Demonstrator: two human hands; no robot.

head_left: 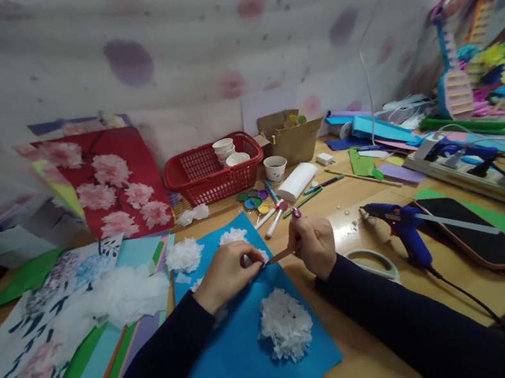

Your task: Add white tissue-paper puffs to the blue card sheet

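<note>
1. Presently, in the head view, the left hand point(233, 269) is lying over the upper part of a blue sheet point(222, 377), its fingertips bunching at a small white paper piece point(263, 256). From where I am standing, I cannot tell whether they are pinching the piece or only pressing it.
2. The right hand point(312, 245) is closing firmly around a slim brown stick point(282, 255) and pointing its tip at the white piece, just beside the left fingertips.
3. A full white paper flower point(286, 325) is sitting on the sheet, nearer the person; another white flower point(185, 255) is resting at the sheet's far left edge.
4. Handling, as a judgement: the white paper is looking very light, soft and easily crushed or torn. Take hold low, at the gathered base, leaving the ruffled edges free.
5. The stick is appearing light and stiff; grip it well back from the tip. The sheet is seeming thin and flat, so steady it by a bare margin.
6. To the right, a blue glue gun point(400, 225) is lying on the table point(356, 333), near a phone point(477, 227). Loose white tissue point(127, 296) is spreading on the left.
</note>
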